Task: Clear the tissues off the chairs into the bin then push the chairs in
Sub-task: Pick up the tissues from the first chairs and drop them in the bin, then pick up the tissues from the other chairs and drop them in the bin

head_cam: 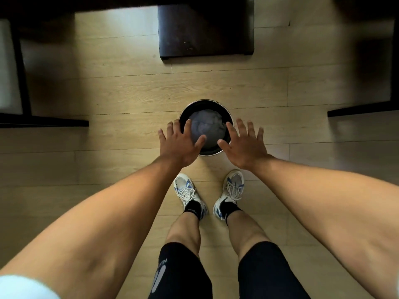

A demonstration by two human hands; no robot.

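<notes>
A round black bin [206,104] with a shiny rim stands on the wooden floor just ahead of my feet. Crumpled grey-white tissues [208,124] lie inside it. My left hand [180,142] hovers over the bin's left edge, fingers spread, holding nothing. My right hand [244,143] hovers over the right edge, also spread and empty. A dark chair [205,31] stands straight ahead beyond the bin, its seat bare. Another chair [13,83] with a pale seat is at the left edge, and a third dark chair [367,83] is at the right.
Light wooden floor [108,87] runs between the three chairs. My two feet in white and blue trainers [209,195] stand right behind the bin. A dark table edge [86,2] spans the top of the view.
</notes>
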